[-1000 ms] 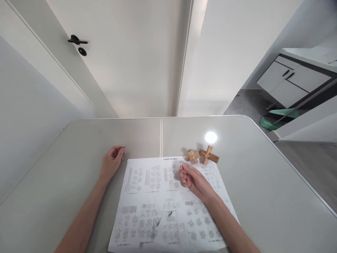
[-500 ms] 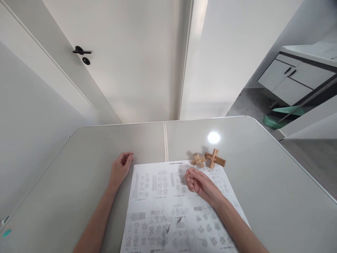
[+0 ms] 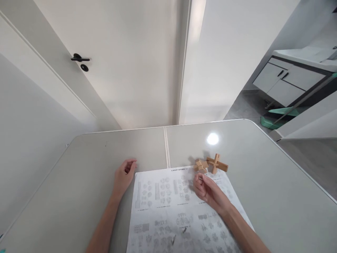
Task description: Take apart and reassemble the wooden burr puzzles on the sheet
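Wooden cross point(image 3: 216, 163) and a smaller interlocked wooden block point(image 3: 201, 165) are set side by side right of the frame's centre, at the top edge of a printed sheet point(image 3: 158, 213); whether they touch cannot be told. The sheet is spread over the lower middle of the frame, on a grey table point(image 3: 79, 182) crossed by a pale seam point(image 3: 166, 147). The right hand point(image 3: 209, 189) is held over the sheet's upper right, just below the smaller block, its fingers released into a loose curl. The left hand point(image 3: 124, 175) is rested on the table near the sheet's upper left corner, likewise released, its fingers half bent. A black door handle point(image 3: 79, 58) is seen at upper left, a white cabinet point(image 3: 286, 82) at upper right.
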`<action>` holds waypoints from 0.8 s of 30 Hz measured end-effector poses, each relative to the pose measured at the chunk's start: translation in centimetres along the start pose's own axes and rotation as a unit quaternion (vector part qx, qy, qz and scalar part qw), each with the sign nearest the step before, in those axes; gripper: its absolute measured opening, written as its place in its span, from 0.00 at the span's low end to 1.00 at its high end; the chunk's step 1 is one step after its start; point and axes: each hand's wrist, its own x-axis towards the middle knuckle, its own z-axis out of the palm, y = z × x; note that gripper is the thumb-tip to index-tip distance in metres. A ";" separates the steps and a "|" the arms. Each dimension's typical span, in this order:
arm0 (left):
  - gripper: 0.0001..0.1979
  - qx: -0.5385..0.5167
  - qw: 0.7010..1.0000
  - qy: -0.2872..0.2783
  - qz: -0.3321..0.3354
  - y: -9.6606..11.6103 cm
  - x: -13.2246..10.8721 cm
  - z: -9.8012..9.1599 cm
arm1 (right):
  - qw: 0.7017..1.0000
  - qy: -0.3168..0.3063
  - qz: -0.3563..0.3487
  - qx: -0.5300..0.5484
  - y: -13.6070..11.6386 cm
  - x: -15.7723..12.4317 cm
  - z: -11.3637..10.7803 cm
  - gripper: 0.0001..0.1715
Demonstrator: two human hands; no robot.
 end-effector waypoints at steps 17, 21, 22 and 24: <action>0.18 0.031 0.999 -0.015 0.010 -0.3 0.1 0.1 | 0.940 0.197 -0.262 -0.094 -3.0 -0.8 -1.6 0.15; 0.17 0.032 0.999 -0.019 0.011 -0.3 0.1 0.1 | 0.895 0.305 -0.308 -0.109 -3.2 -0.7 -1.3 0.23; 0.17 0.032 0.999 -0.018 0.011 -0.3 0.1 0.1 | 0.890 0.318 -0.310 -0.106 -3.1 -0.7 -1.3 0.26; 0.17 0.031 0.999 -0.017 0.011 -0.2 0.1 0.1 | 0.890 0.328 -0.300 -0.098 -3.1 -0.5 -1.5 0.29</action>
